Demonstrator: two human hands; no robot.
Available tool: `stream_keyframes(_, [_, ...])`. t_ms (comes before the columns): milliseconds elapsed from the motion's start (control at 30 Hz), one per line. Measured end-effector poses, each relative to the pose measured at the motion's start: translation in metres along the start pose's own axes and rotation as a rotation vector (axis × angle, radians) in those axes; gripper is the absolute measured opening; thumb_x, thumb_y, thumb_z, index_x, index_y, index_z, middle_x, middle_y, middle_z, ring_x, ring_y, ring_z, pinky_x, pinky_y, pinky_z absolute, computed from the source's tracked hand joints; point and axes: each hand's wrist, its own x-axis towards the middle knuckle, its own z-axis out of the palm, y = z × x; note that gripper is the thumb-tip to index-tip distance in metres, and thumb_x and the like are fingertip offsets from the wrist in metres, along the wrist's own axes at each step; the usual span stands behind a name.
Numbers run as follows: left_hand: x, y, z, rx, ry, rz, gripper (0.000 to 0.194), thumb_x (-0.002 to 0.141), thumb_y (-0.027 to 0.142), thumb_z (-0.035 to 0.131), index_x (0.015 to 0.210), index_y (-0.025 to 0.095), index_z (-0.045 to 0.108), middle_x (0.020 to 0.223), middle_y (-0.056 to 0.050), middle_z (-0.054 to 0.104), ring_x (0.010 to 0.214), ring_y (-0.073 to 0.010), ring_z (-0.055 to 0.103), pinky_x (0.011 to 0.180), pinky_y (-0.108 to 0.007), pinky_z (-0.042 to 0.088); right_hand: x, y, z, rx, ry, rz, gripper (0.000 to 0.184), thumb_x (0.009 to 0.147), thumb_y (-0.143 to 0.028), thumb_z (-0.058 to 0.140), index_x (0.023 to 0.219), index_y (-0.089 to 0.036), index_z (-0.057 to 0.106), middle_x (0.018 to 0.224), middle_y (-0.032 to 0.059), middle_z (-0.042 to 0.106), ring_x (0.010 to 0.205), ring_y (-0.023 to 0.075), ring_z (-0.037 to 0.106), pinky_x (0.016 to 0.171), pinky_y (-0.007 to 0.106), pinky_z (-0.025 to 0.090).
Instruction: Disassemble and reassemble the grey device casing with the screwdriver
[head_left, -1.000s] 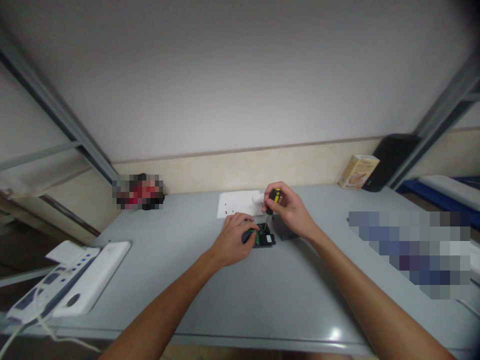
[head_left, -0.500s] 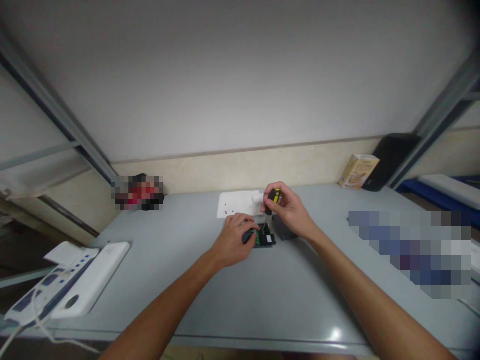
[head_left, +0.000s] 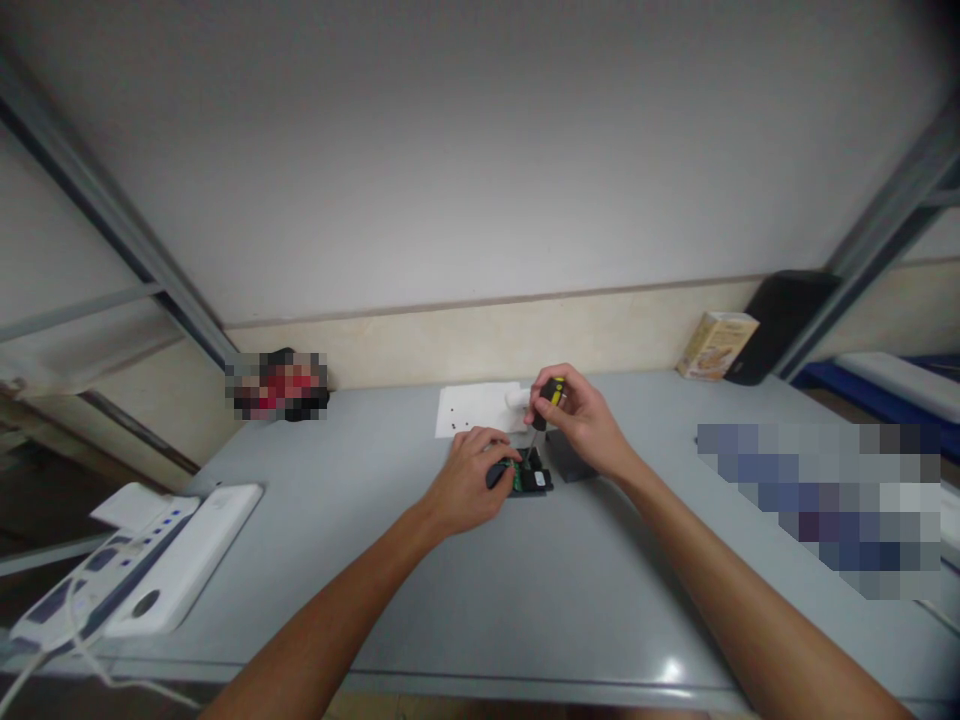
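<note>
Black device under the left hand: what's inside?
A green board and a black part with a white patch show; the left hand covers some, anything beneath can't be seen.

I'm scanning my feed for lettering, and not one word comes up legible. At the back right, the yellow-and-white cardboard box [head_left: 712, 348] shows print on its front, all too small for me to make out. Now the middle: a small white rectangular label [head_left: 539, 479] sits on the flat black device with a green circuit board [head_left: 529, 474]; I get the pale patch, no characters. Over left, a faint grey mark near the far end of the white slab-shaped plastic case [head_left: 196, 553], unreadable. And low on the tall black panel-like object [head_left: 784, 320], a tiny pale mark, also beyond me.
</note>
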Motion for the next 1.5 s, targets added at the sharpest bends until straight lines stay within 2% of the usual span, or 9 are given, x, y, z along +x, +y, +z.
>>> stream_keyframes(1500, [-0.0002,-0.0007,0.0014,0.023,-0.018,0.002,0.020,0.090,0.018,0.064,0.108,0.025,0.069,0.119,-0.006,0.064,0.118,-0.0240,0.056,0.103,-0.044,0.039,-0.0007,0.0021,0.0000,0.000,0.016,-0.016,0.019,0.093,-0.032,0.069,0.103,-0.024,0.055,0.086,-0.0015,0.060,0.074,0.0156,0.065,0.070,0.030,0.047])
